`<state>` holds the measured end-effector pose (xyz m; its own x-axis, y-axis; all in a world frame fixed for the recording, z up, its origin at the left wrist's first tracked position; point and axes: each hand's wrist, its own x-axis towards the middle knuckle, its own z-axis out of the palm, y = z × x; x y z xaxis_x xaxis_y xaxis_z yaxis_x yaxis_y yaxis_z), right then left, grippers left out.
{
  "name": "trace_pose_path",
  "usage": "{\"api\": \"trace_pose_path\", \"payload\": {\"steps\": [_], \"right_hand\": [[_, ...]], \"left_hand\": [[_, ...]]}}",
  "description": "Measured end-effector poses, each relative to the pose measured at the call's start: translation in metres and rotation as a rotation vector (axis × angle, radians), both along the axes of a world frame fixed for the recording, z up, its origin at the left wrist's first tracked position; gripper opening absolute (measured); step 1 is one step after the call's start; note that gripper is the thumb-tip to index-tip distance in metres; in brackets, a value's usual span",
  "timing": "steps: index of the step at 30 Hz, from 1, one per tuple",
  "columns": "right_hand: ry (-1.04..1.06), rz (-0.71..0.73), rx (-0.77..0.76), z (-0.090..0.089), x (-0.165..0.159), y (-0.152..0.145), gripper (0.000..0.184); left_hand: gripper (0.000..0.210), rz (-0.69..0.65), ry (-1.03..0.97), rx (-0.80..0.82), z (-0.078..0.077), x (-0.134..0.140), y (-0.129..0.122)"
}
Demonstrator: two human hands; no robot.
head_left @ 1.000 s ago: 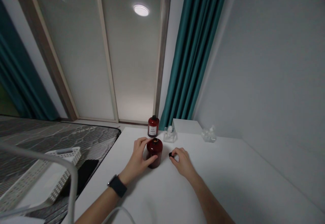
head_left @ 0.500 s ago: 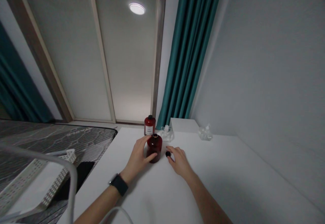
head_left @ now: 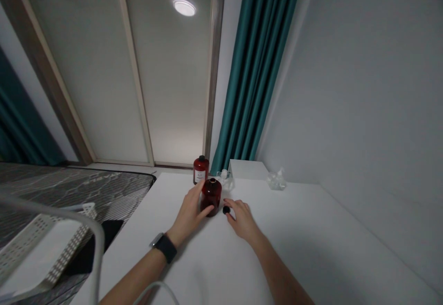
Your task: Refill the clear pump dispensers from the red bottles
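My left hand (head_left: pixel 189 210) is closed around the side of a dark red bottle (head_left: pixel 212 198), thumb in front and fingers at the far left. The bottle is upright, and its neck has no cap on it. Just right of it, my right hand (head_left: pixel 241 218) pinches a small black cap (head_left: pixel 226 210) between thumb and fingertips. Cap and bottle are apart. Behind my left hand stands a second red bottle (head_left: pixel 200 170) with a white label and a black cap.
On the white table (head_left: pixel 214 259) are a clear object with a white top (head_left: pixel 226 181), a white box (head_left: pixel 248 169) and crumpled clear plastic (head_left: pixel 276 180). A white perforated basket (head_left: pixel 74 245) lies at left, near a grey curved tube (head_left: pixel 98 249). A wall borders the right.
The view has shifted slightly. The bottle in my left hand has moved a little right and up in the picture; whether it slid or was lifted I cannot tell. My right hand keeps the cap.
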<state>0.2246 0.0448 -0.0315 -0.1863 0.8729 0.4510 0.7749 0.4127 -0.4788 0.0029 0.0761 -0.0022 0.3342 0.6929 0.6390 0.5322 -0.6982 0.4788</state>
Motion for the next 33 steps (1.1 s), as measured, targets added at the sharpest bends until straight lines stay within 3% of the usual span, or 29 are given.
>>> {"api": "trace_pose_path", "payload": {"steps": [3,9,19,23,27,30,33], "right_hand": [[0.032,0.002,-0.01,0.001,0.0,-0.001,0.05],[0.13,-0.059,0.037,0.004,0.009,0.004,0.039],[0.325,-0.571,0.264,-0.005,0.083,0.057,0.024],[0.345,-0.73,0.333,-0.006,0.117,0.068,0.03],[0.361,-0.877,0.37,-0.004,0.147,0.079,0.049],[0.356,-0.922,0.334,-0.007,0.163,0.089,0.063],[0.355,-0.929,0.261,-0.013,0.173,0.096,0.066]], "left_hand": [[0.077,0.052,0.017,0.094,0.002,-0.001,-0.011],[0.039,0.042,0.113,0.296,0.009,-0.001,-0.034],[0.027,-0.048,0.177,0.373,0.011,0.009,-0.037],[0.028,-0.11,0.205,0.353,0.008,0.009,-0.038],[0.03,-0.164,0.214,0.334,0.004,0.01,-0.04],[0.031,-0.193,0.228,0.318,0.003,0.012,-0.042],[0.031,-0.201,0.251,0.312,0.004,0.012,-0.043]]}}
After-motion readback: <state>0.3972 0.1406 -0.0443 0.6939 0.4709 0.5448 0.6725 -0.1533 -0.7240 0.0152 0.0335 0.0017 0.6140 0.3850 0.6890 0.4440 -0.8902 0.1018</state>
